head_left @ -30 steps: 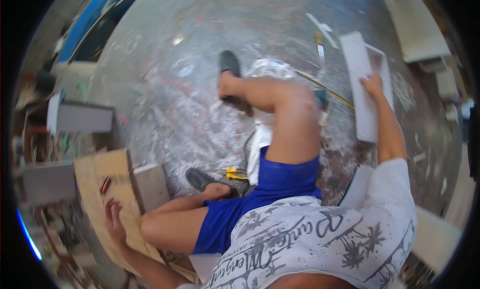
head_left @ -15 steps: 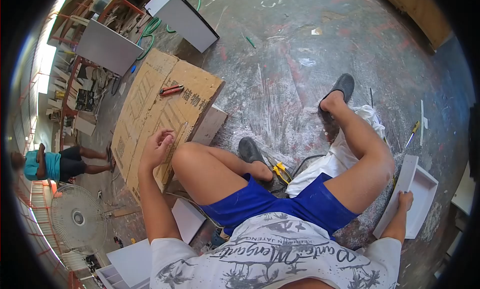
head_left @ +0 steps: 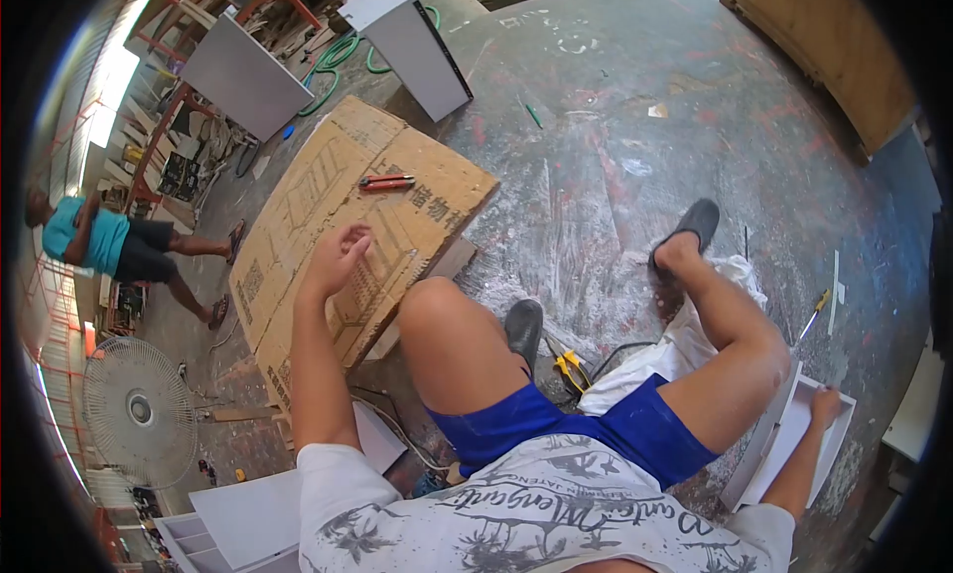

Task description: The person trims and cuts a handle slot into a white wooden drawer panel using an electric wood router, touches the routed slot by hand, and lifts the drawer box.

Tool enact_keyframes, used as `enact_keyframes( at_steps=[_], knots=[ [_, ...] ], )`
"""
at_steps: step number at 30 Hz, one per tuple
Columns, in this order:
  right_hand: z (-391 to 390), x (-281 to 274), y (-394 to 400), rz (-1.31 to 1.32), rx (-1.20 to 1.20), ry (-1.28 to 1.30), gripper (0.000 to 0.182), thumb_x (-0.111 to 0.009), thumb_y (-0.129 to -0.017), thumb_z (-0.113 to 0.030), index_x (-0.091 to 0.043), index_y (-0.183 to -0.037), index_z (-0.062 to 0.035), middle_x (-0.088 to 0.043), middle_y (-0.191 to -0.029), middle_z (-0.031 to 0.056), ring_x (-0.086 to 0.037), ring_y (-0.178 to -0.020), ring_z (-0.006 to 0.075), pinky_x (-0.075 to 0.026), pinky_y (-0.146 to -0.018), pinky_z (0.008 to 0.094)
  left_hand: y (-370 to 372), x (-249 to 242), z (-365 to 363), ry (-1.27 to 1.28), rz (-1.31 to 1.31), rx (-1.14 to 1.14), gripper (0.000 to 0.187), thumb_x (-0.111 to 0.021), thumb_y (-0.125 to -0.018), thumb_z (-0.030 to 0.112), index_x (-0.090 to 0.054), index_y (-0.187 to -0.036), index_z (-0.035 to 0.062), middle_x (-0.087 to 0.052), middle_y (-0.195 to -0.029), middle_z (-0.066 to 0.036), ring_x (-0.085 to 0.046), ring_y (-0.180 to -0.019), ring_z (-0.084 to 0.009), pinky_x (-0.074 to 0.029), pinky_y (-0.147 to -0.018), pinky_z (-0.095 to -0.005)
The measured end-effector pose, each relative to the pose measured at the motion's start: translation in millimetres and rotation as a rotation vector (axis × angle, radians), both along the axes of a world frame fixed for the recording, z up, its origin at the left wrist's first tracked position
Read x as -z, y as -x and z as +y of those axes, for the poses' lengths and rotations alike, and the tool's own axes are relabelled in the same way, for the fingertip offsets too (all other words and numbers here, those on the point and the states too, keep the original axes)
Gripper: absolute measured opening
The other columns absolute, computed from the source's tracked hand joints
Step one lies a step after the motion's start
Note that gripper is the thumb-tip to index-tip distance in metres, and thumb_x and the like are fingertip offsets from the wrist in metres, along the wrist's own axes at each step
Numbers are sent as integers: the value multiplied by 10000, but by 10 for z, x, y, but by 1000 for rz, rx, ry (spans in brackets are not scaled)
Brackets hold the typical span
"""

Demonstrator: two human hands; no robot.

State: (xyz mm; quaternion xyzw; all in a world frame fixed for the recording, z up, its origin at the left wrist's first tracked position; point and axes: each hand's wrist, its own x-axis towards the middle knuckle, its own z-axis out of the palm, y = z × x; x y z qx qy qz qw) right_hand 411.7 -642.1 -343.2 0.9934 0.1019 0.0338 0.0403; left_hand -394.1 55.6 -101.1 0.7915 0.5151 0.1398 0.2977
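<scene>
My left hand (head_left: pixel 340 259) is raised over the cardboard-covered surface (head_left: pixel 298 215), its fingers loosely curled and apart, with nothing in them. A red cutter knife (head_left: pixel 387 183) lies on the cardboard just beyond it. On the right, my right hand (head_left: pixel 825 407) is at the inner edge of a white drawer-like box (head_left: pixel 794 424) on the floor; its fingers look curled, and what they grip is too small to make out. A screwdriver (head_left: pixel 816 313) with a yellow handle lies beyond the box. Yellow-handled pliers (head_left: pixel 571 370) rest on the floor near my left foot.
A person in a teal shirt (head_left: pixel 91 237) stands at the left, behind a fan (head_left: pixel 141 407). White panels (head_left: pixel 248 81) and a white cabinet piece (head_left: pixel 412 52) stand at the back left, near a green hose (head_left: pixel 338 62). White cloth (head_left: pixel 645 369) lies between my legs.
The view has shifted, so the cardboard and cutter appear further right. My left hand stays raised over the cardboard. My right hand now appears further inside the white box.
</scene>
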Motion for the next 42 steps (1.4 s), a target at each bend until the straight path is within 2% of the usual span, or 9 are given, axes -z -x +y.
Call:
enact_keyframes(
  at_steps=[5,9,13,17,20,26,32,37,42],
  knots=[
    [1841,-1439,-344,-262,-388,-448,228,-677,-944,-178,-710,-1112,-27,-730,-1079,179,-707,-996,334,-548,-890,426,-181,235,646,-313,-105,8,401,-715,-954,355,-684,-1217,53,-672,-1261,-150,-620,-1199,-302,-486,-1023,-404],
    [3827,-2230,180,-274,-759,-734,212,-693,-941,-112,-714,-1124,-7,-742,-1038,151,-714,-937,244,-545,-851,354,-291,597,1549,-516,-178,-114,423,-715,-964,407,-701,-1191,51,-697,-1194,-139,-641,-1163,-283,-473,-1043,-390],
    [5928,-2501,1239,14,-1082,-847,201,-696,-940,-127,-716,-1081,14,-750,-977,149,-711,-900,222,-542,-828,341,-29,1148,2880,-254,-690,-388,429,-675,-1004,438,-716,-1123,27,-719,-935,-45,-671,-925,-162,-532,-884,-316],
    [7948,-2494,2291,381,-1249,-819,241,-713,-929,-171,-724,-1078,19,-762,-968,141,-723,-902,215,-555,-812,339,-61,950,3185,-121,-617,-696,409,-687,-988,425,-719,-1095,32,-740,-889,-53,-681,-766,-169,-557,-707,-343],
    [9397,-2343,2970,554,-1391,-722,340,-721,-928,-270,-736,-1129,3,-763,-982,144,-728,-899,215,-560,-820,340,-107,1155,3261,-376,-377,-593,341,-703,-961,393,-722,-1063,68,-753,-880,-65,-704,-743,-194,-560,-682,-360],
    [11624,-2280,4402,1268,-1009,-785,440,-675,-980,-409,-686,-1201,-28,-750,-1119,83,-700,-995,201,-523,-892,403,-349,603,2961,-153,-140,-672,213,-691,-953,331,-730,-1035,139,-717,-797,-55,-687,-723,-199,-545,-676,-355],
    [12915,-2379,5280,1573,-633,-1048,513,-670,-993,-454,-564,-1331,-83,-720,-1155,84,-692,-1002,227,-526,-915,447,-280,603,2997,-211,-199,-642,173,-698,-929,309,-690,-916,137,-729,-761,-41,-717,-733,-278,-556,-655,-419],
    [13197,-2160,5588,1349,-384,-1506,219,-723,-962,-188,-669,-1076,-9,-690,-929,126,-661,-725,223,-516,-587,347,-244,694,3024,-260,-223,-619,178,-713,-929,311,-722,-930,133,-701,-731,-38,-687,-656,-221,-543,-622,-378],
    [12751,-2152,5202,1333,-221,-1708,234,-718,-946,-183,-632,-1077,-8,-628,-891,95,-558,-666,193,-465,-588,343,-263,632,2993,-236,-211,-610,159,-693,-926,291,-711,-913,134,-715,-744,-41,-704,-713,-276,-551,-649,-412]
  ],
)
